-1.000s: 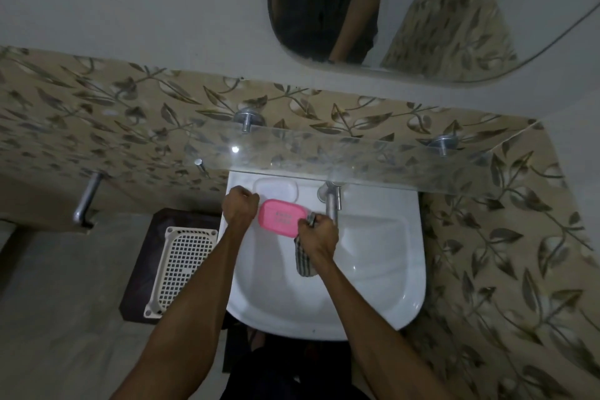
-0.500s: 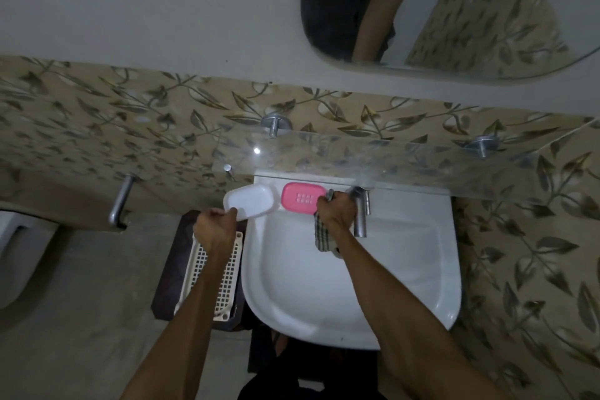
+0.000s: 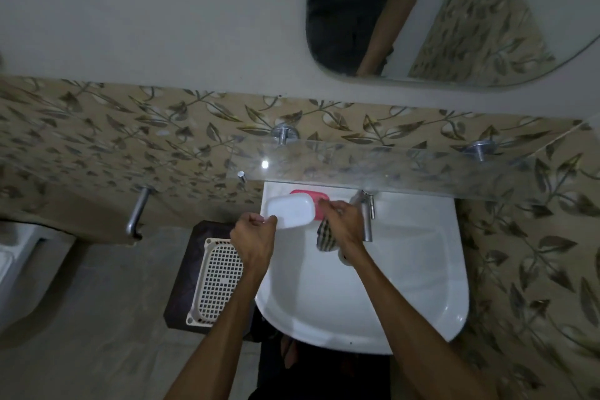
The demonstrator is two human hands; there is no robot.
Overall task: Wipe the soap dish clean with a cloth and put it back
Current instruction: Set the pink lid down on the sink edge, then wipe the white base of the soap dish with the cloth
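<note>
My left hand pinches the near edge of the white soap dish and holds it lifted over the back left of the white sink. A pink soap bar lies on the sink's back ledge, partly hidden behind the dish. My right hand is just right of the dish, fingers near the soap, with a checked cloth hanging from its palm.
A chrome tap stands right of my right hand. A glass shelf juts out above the sink's back. A white perforated basket sits on a dark stool to the left. A toilet is at far left, a mirror above.
My left hand lifted the dish off the ledge and brought it right, in front of the soap. My right hand set the soap on the ledge and stays next to it.
</note>
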